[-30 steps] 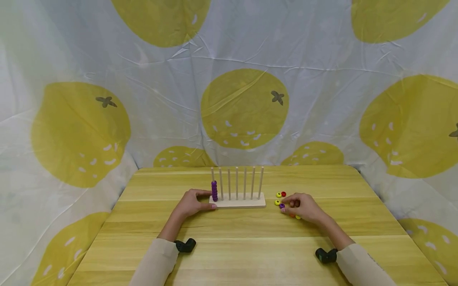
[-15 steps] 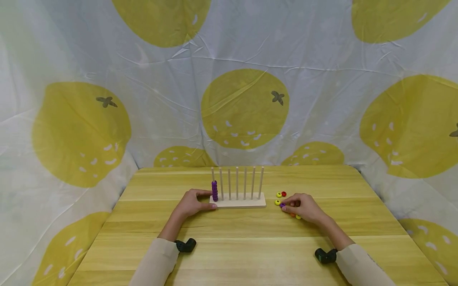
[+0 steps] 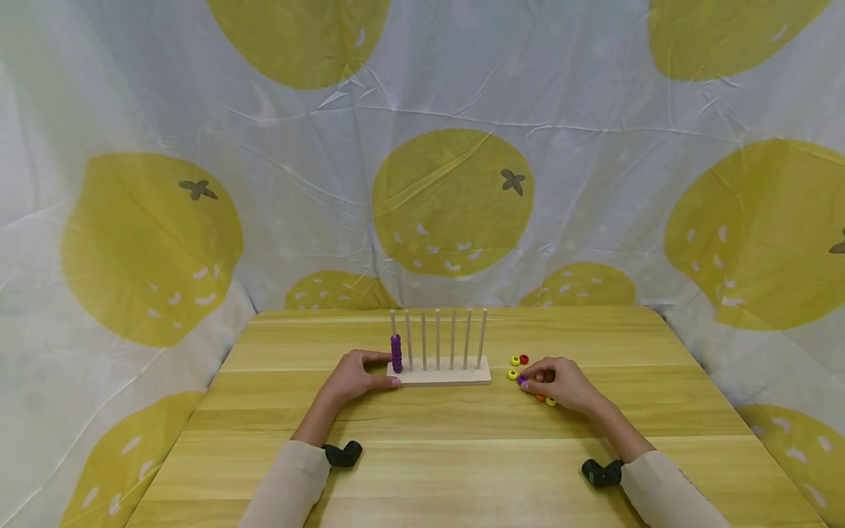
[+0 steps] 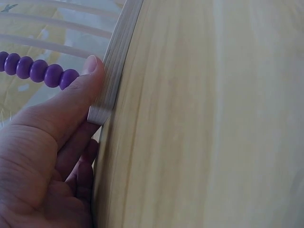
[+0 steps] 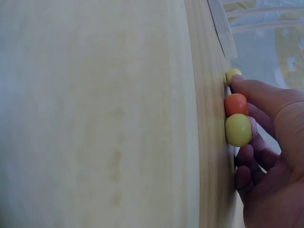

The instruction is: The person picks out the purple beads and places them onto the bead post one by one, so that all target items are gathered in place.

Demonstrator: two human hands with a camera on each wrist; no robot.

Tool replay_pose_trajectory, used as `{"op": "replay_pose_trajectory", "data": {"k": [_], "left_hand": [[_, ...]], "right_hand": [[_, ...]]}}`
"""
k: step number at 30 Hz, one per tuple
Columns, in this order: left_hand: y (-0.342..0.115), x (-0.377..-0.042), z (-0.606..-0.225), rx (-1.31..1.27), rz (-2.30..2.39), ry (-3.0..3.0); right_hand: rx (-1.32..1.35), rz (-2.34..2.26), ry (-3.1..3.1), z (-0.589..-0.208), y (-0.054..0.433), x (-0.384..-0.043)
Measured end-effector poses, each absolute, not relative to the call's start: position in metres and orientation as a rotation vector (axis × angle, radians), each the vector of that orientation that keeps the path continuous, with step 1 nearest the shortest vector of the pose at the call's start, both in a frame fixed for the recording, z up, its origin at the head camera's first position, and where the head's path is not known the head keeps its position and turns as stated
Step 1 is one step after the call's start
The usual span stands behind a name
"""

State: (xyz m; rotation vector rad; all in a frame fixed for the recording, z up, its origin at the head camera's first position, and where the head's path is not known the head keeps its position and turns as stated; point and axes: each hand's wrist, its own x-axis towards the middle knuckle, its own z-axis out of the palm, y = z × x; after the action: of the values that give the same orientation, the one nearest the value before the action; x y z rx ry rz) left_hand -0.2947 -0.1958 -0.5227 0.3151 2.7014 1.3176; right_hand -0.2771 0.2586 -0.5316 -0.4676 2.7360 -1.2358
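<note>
My left hand point(image 3: 351, 375) grips the left end of a pale wooden peg rack point(image 3: 442, 377), thumb along its front edge. Several upright pegs stand on the rack. A stack of purple beads point(image 3: 396, 354) is threaded on the leftmost peg, and the other pegs are bare. To the right of the rack, my right hand point(image 3: 561, 383) pinches a single purple bead point(image 3: 522, 380) between thumb and forefinger, down at the table. In the right wrist view the thumb hides that bead. An orange bead point(image 5: 236, 104) and a yellow bead point(image 5: 238, 130) sit just under this hand.
Left of the right fingertips lies another yellow bead point(image 3: 512, 375). Farther back are a yellow bead point(image 3: 515, 361) and a red bead point(image 3: 524, 359), side by side. The wooden table point(image 3: 449, 469) ends at a lemon-print cloth point(image 3: 452, 202) behind.
My right thumb and forefinger have drawn together on the purple bead, which has shifted slightly right. The left hand and the rack stay in place.
</note>
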Motion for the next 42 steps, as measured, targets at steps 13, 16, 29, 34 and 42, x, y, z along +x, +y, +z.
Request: {"op": "replay_pose_trajectory", "data": {"k": [13, 16, 29, 34, 42], "left_hand": [[-0.196, -0.294, -0.523, 0.309, 1.320, 2.699], [-0.196, -0.293, -0.523, 0.313, 1.326, 2.698], [-0.195, -0.294, -0.523, 0.316, 1.341, 2.693], [-0.195, -0.294, -0.523, 0.312, 1.340, 2.691], [-0.195, -0.293, -0.522, 0.322, 1.333, 2.695]], "right_hand": [[-0.443, -1.276, 2.726, -0.525, 0.263, -0.276], [-0.433, -1.283, 2.722, -0.521, 0.263, -0.275], [-0.523, -1.315, 2.770, -0.483, 0.254, -0.280], [-0.583, -1.319, 2.800, -0.465, 0.248, -0.281], [-0.619, -1.342, 2.818, -0.437, 0.241, -0.283]]}}
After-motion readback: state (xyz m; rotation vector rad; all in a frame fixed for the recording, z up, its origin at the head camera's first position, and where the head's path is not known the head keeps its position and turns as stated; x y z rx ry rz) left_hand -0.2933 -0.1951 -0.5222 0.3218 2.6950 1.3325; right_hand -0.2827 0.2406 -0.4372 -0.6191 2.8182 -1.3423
